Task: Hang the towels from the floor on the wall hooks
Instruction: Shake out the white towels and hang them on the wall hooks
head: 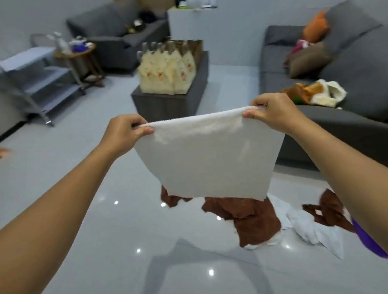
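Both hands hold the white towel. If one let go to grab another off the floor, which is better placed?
Probably the right hand. The brown towel and crumpled white towel on the floor lie toward its side, while the left hand is over bare floor. Both pinch top corners of the held towel.

White towel (209, 159) held up spread flat by its top corners, brown towels (252, 218) and white towels (311, 228) crumpled on floor
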`<state>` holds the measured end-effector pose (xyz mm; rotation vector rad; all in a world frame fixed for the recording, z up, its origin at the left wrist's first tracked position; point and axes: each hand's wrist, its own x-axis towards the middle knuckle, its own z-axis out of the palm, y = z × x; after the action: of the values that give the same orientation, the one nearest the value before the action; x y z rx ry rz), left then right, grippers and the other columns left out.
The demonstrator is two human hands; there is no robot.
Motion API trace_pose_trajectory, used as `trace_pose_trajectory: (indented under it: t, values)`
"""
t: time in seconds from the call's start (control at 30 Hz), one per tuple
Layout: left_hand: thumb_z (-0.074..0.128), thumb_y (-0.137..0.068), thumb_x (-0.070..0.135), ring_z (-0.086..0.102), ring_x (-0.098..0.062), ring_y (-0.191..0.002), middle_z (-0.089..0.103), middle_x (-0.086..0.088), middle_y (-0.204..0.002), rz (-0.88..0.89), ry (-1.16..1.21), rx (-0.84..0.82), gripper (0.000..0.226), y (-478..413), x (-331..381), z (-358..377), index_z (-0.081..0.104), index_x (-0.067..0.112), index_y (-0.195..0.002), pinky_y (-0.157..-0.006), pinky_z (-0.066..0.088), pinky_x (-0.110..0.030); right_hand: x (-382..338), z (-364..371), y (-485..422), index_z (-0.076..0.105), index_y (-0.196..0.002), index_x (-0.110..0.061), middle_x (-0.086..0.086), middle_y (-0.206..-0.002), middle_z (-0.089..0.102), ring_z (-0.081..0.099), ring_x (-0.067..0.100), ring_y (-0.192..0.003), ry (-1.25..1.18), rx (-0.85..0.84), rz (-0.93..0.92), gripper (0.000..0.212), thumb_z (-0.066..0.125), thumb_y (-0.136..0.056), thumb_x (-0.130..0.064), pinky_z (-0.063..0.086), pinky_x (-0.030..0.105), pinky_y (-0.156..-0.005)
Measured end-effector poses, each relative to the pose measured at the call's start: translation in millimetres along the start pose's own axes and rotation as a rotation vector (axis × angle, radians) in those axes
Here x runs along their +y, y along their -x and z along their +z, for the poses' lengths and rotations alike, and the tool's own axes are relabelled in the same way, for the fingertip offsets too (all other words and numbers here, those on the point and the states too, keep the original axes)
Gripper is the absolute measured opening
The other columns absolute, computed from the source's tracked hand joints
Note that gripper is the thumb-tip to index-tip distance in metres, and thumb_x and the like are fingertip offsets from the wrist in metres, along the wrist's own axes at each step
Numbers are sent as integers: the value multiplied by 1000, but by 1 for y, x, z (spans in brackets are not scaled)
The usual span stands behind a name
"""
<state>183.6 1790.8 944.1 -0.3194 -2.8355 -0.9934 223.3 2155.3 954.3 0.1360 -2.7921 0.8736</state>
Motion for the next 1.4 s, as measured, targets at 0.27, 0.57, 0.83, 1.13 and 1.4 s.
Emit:
trace_pose_trajectory:
  t: [0.27,0.57,0.83,1.13,1.4]
  values:
    - [64,-92,29,56,-11,-79,62,9,-82,-273,-73,130,11,78,-161,-132,68,19,-87,-65,41,-22,-173,144,-89,70,-87,-27,-15,-79,64,59,4,-76,-52,-375,-244,20,73,-81,-46,43,18,-65]
    - [67,-90,26,52,-10,-71,59,6,-76,-513,-167,361,12,152,-297,-283,66,16,-83,-60,36,-22,-379,294,-153,68,-98,-22,-4,-90,65,60,11,-83,-145,-449,-562,21,62,-91,-41,50,26,-70]
    - [61,-94,23,45,-18,-66,51,1,-69,-655,-207,702,19,173,-370,-365,54,13,-78,-58,33,-27,-526,401,-214,68,-99,-9,4,-93,54,52,21,-85,-253,-357,-794,26,63,-92,-33,42,34,-75]
    - [57,-95,19,51,-21,-73,56,-1,-75,-832,-295,828,14,145,-443,-438,56,13,-82,-62,36,-32,-667,518,-317,64,-93,-3,10,-84,63,55,29,-82,-347,-508,-983,29,57,-96,-30,39,35,-67]
    - [56,-95,16,50,-21,-78,58,-4,-84,-1104,-311,1032,10,134,-479,-476,58,10,-87,-67,39,-34,-779,601,-356,66,-103,-17,-1,-93,60,52,18,-90,-519,-766,-1113,15,55,-98,-25,27,23,-64]
